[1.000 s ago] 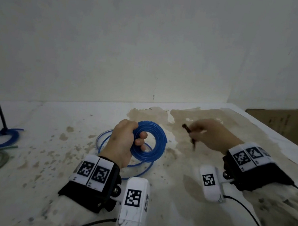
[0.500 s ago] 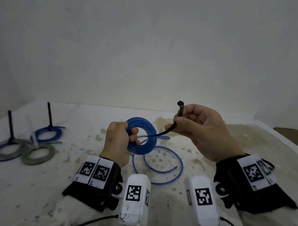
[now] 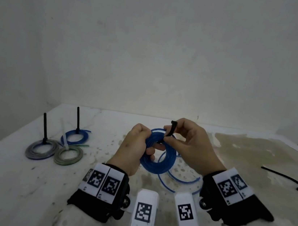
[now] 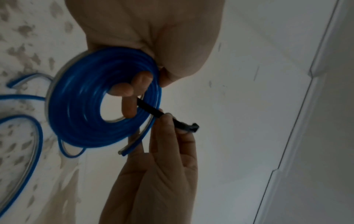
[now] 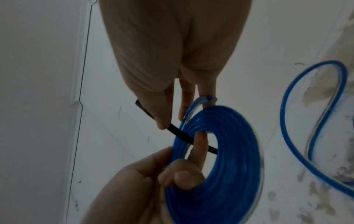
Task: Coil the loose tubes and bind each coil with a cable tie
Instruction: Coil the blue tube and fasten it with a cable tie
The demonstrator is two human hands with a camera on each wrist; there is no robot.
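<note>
Midair, blue coil [image 3: 158,156] in left hand [image 3: 133,148], black cable tie [image 3: 170,132] in right hand [image 3: 193,147]

The blue tube coil [image 3: 158,156] is held upright above the bench, several turns stacked flat, its loose tail [image 3: 177,177] curving down across the stained surface. A black cable tie [image 3: 170,132] pokes through the coil's opening, its square head uppermost. A second black cable tie [image 3: 283,177] lies flat far to the right. Three bound coils lie at the left: blue [image 3: 75,137], grey [image 3: 42,149], green [image 3: 68,155].
</note>
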